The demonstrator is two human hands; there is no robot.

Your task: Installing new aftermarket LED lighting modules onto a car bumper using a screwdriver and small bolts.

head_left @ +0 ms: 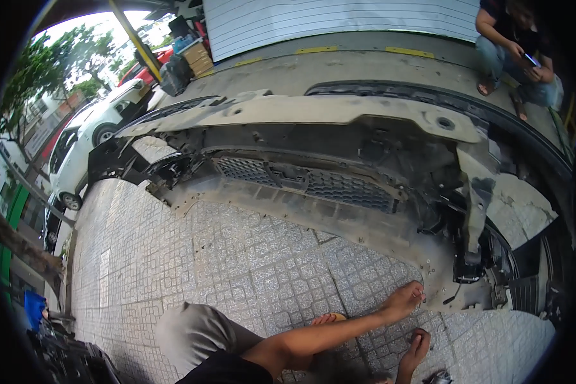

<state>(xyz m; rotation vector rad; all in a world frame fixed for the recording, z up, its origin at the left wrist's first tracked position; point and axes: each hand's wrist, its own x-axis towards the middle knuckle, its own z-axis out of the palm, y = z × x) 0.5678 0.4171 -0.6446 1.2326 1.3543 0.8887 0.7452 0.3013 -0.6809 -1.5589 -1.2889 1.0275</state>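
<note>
Across the paving (249, 275) in the head view, a car bumper cover (256, 195) lies in front of you, its inner side exposed and its honeycomb grille (349, 191) fitted at mid-length. Your left hand (404, 301) is at the near edge of the bumper cover, toward its right end, with the fingers bent together; you cannot tell whether they pinch a small part. Your right hand (417, 349) is nearer your body, fingers curled; its grip cannot be determined. A dark metallic object (440, 377) lies just beside it. At the upper left, a brown carton (198, 59) stands beside a dark bag (175, 77); the bag's contents are hidden. Markings on both are too small to read. At the upper right, a seated person (518, 48) holds a lit phone (531, 60).
</note>
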